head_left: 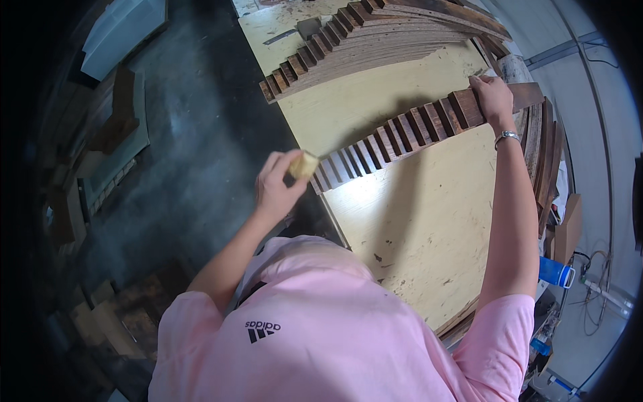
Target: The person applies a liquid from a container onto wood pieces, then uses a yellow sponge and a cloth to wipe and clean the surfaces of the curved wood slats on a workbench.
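A long dark-brown wooden piece with a row of square notches (404,134) lies slantwise over the pale yellow tabletop (429,208), its narrow end at the table's left edge. Around its broad far-right end my right hand (493,100) is closed, the wrist wearing a metal bracelet. Pinched between the thumb and fingers of my left hand (274,186) is a yellowish block (305,165), perhaps a sponge or sanding block. This block is right beside the narrow end of the notched piece; whether they touch I cannot tell.
Farther back lies a stack of similar notched wooden pieces (375,50). More dark boards (542,154) lean along the table's right side, near a blue bottle (556,273). Dark floor (194,127) runs along the left, with a pale bin (124,37) at the upper left.
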Demonstrator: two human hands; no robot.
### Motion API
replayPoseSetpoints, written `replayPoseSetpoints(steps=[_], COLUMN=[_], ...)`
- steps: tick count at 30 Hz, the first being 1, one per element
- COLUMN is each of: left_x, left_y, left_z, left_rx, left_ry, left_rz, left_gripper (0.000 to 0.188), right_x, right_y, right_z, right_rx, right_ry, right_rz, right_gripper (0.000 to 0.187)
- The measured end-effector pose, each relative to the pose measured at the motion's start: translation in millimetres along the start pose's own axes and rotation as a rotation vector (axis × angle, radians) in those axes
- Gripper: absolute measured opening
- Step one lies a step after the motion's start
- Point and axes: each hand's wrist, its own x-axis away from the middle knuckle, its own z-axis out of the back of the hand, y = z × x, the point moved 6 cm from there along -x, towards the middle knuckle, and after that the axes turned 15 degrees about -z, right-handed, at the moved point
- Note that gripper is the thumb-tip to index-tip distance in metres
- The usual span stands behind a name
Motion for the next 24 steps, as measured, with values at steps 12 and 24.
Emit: replayPoseSetpoints(steps=[12,24], left_x=[18.3,-34.3], left_y=[-6.0,40.7], left_z=[3.1,-28.3], left_rx=[0.012,0.01], left_ry=[-0.122,-0.09], left_rz=[0.066,-0.088], left_gripper=[0.045,0.049], right_x=[-1.1,2.1], right_y=[-1.9,-3.9], right_z=[2.0,4.3], right_rx=[0.022,0.006], right_ry=[0.0,0.015], right_rz=[0.002,0.013], right_gripper=[0.048,0.045])
